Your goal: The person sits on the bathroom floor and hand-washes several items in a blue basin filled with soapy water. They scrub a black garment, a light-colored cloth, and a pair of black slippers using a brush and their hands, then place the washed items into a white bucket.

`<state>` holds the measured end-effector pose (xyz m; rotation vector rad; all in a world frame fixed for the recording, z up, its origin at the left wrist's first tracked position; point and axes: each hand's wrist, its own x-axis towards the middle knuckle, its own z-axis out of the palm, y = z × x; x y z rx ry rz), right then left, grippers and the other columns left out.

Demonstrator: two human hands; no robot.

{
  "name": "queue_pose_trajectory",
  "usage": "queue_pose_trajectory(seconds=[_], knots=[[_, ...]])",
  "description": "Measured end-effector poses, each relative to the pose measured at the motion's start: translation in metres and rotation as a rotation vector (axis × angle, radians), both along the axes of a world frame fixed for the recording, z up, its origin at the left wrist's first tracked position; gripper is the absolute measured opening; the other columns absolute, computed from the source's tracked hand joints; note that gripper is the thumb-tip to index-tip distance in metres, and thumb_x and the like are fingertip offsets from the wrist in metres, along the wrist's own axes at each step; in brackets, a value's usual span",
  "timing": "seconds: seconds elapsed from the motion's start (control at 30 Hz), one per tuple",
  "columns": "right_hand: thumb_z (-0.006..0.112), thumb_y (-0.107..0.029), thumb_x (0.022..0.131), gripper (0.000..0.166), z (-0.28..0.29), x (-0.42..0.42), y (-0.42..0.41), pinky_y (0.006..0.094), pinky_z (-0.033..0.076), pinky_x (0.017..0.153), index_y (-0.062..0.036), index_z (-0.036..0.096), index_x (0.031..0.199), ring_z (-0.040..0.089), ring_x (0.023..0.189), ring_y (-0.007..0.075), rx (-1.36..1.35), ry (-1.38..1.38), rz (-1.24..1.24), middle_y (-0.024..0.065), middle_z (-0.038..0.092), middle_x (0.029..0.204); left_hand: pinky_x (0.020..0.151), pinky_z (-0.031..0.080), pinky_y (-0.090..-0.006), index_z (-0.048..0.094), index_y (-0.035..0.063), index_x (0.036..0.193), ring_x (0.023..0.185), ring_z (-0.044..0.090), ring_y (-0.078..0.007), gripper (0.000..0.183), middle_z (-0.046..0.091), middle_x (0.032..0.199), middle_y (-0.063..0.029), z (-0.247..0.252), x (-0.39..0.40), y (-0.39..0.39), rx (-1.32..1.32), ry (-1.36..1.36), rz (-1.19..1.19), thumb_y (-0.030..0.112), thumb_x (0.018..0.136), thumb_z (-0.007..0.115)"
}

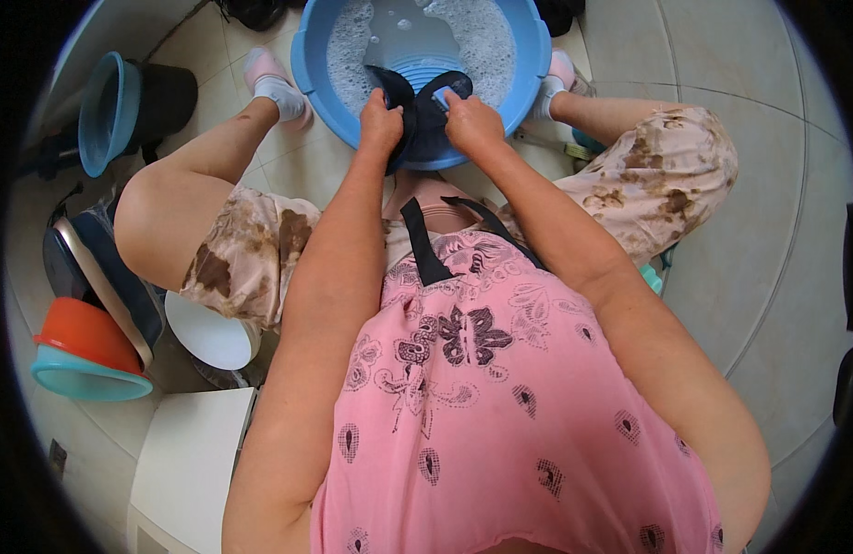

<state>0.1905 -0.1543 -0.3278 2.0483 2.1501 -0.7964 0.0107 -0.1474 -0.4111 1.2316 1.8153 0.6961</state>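
My left hand (382,126) grips the edge of a black, rounded item (428,136) that looks like fabric; its exact kind is unclear. Between the fingers of my right hand (473,126) is a small blue block-shaped scrubber or brush (441,97), pressed against the item's inner face. Both hands are over the near side of a blue plastic basin (307,76), between my feet. White suds float on the cloudy water (412,38) in it. A ridged washboard surface (430,67) shows just beyond the item.
On the left stand a blue basin (88,114) against a black bucket (168,100), orange (87,332) and turquoise basins (94,377), a white bucket (211,332) and a white cabinet (191,450). Tiled floor (738,180) extends right. A pink seat (440,215) is under me.
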Motion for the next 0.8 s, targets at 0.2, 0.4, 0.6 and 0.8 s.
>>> queue_pose_trajectory(seconds=[0.2,0.4,0.6,0.8], knots=[[0.052,-0.019,0.091,0.032,-0.013,-0.017,-0.008,0.0548,0.052,0.074,-0.0179,0.057,0.123,0.065,0.088,0.0458,0.031,0.101,0.031,0.0237,0.065,0.098,0.079,0.049,-0.0411,0.060,0.0003,0.104,0.089,0.064,-0.0364,0.031,0.067,0.094,-0.0191,0.013,0.000,0.000,-0.061,0.014,-0.025,0.005,0.076,0.074],[0.054,-0.018,0.090,0.027,-0.045,0.017,0.033,0.0539,0.053,0.077,-0.0198,0.066,0.114,0.066,0.089,0.0430,0.113,0.130,-0.070,0.0220,0.068,0.095,0.073,0.046,-0.0428,0.052,0.0006,0.089,0.079,0.058,-0.0353,0.025,0.061,0.081,-0.0178,0.015,0.008,-0.005,-0.057,0.030,-0.067,0.003,0.075,0.073],[0.054,-0.016,0.089,0.036,-0.035,-0.002,0.013,0.0529,0.053,0.079,-0.0251,0.067,0.121,0.066,0.090,0.0439,0.030,0.111,-0.039,0.0226,0.068,0.095,0.074,0.046,-0.0422,0.054,0.0003,0.089,0.079,0.058,-0.0364,0.024,0.062,0.083,-0.0176,0.015,0.002,-0.014,-0.059,0.003,-0.068,0.003,0.075,0.073],[0.054,-0.015,0.088,0.034,-0.029,-0.019,0.030,0.0507,0.053,0.082,-0.0219,0.067,0.119,0.066,0.098,0.0399,-0.031,0.179,0.072,0.0194,0.069,0.103,0.074,0.047,-0.0441,0.057,0.0003,0.092,0.082,0.061,-0.0371,0.027,0.064,0.086,-0.0189,0.007,0.003,-0.011,-0.032,0.038,-0.070,0.005,0.073,0.075]])
